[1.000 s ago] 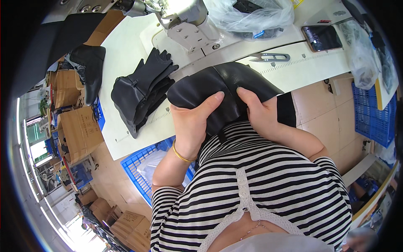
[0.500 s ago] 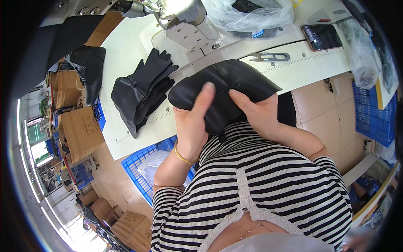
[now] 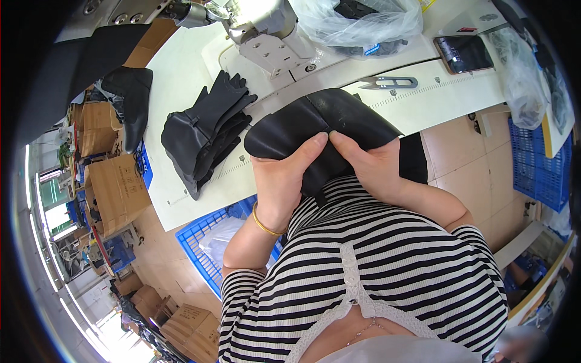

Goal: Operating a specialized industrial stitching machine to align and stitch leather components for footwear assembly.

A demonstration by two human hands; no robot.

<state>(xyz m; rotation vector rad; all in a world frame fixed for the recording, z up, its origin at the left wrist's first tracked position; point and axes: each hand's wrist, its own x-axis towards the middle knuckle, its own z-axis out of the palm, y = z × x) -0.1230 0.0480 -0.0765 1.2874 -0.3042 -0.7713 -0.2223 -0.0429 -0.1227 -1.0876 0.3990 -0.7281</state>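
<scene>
Between my two hands is a black leather boot upper [image 3: 290,127], bent over, with a seam running across its middle. My left hand [image 3: 280,175] grips its left side, thumb on top and fingers hidden underneath. On the other side my right hand [image 3: 372,166] grips it the same way. The two thumb tips nearly meet at the seam. Left of my hands, a stack of similar black leather boot pieces [image 3: 203,130] lies on the white sewing table [image 3: 181,209].
A sewing machine [image 3: 272,39] stands beyond my hands. Thread snips [image 3: 390,82], a phone [image 3: 463,53] and a clear plastic bag [image 3: 363,27] are on the table. A black boot [image 3: 130,103] sits at the left. Blue crates [image 3: 203,248] stand below the table and at right.
My left thumb has slid to the right along the leather and now lies beside the right thumb at the seam. The boot upper has shifted slightly; the right hand has hardly moved.
</scene>
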